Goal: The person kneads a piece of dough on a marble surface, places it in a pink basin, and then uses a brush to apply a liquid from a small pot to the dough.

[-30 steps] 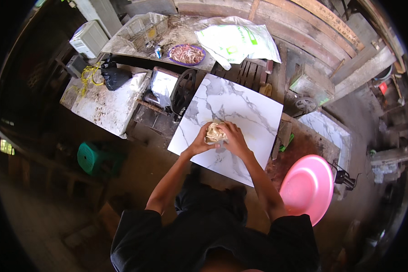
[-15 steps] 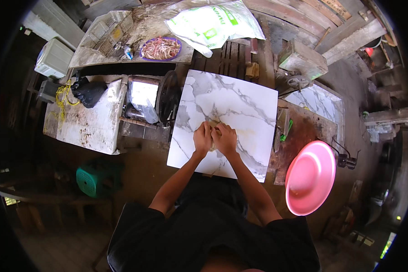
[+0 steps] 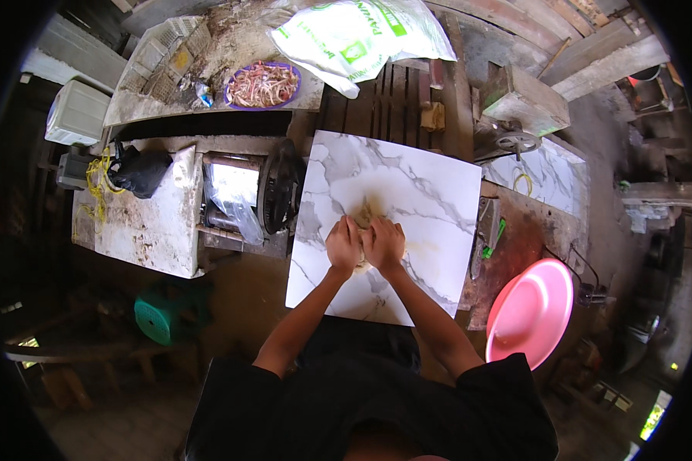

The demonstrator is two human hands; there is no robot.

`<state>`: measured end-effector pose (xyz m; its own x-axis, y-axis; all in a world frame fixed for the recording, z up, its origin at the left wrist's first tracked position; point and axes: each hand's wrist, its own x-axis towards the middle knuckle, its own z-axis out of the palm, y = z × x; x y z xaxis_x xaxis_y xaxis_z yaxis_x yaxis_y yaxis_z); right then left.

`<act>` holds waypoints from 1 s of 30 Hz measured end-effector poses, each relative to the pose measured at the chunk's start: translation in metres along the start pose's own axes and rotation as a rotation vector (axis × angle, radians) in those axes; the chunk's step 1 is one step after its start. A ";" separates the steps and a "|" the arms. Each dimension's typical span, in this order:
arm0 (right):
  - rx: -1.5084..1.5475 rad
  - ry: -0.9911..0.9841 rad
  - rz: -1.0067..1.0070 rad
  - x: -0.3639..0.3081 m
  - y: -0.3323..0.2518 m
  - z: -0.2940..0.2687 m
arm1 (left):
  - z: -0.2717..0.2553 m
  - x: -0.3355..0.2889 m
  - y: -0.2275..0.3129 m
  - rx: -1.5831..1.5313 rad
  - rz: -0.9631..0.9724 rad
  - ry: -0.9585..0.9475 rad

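Note:
On a white, grey-veined marble-look board (image 3: 438, 200), my two hands press side by side. Curled fingers of my left hand (image 3: 344, 246) rest on a small pale lump that looks like dough (image 3: 362, 266). From the other side, my right hand (image 3: 384, 244) bends its fingers over the same lump. Most of the lump is hidden beneath both hands; only a strip shows between them. Just beyond my fingertips lies a brownish smear or shadow (image 3: 367, 206) on the board.
Left of the board stands a roller machine with a black wheel (image 3: 279, 188). A pink basin (image 3: 565, 292) is at the right, near a green-handled tool (image 3: 495, 238). Farther back lie a white-green sack (image 3: 369, 38) and a purple tray of pale strips (image 3: 263, 84). A green stool (image 3: 154, 321) stands lower left.
The whole view has shifted slightly, with the board lower in the picture. My hands stay together on the lump, and more of the brownish patch shows beyond them.

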<state>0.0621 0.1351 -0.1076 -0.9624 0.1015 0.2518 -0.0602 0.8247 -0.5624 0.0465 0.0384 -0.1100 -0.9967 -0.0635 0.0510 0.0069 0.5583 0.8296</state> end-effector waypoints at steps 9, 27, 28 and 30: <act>0.037 0.156 -0.106 0.043 0.029 0.032 | 0.018 0.051 -0.008 0.063 0.016 0.034; 0.453 -0.213 0.570 0.038 0.018 -0.015 | 0.011 0.078 -0.009 -0.022 0.126 -0.154; 0.491 -0.228 0.707 0.041 0.016 -0.011 | 0.018 0.074 -0.012 -0.024 0.122 -0.159; -0.025 -0.053 0.244 0.034 0.017 0.010 | 0.023 0.062 -0.017 0.115 0.470 -0.020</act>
<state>0.0259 0.1475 -0.1166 -0.9602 0.2708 0.0690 0.1818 0.7929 -0.5816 -0.0170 0.0444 -0.1338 -0.8893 0.2328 0.3937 0.4488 0.6105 0.6526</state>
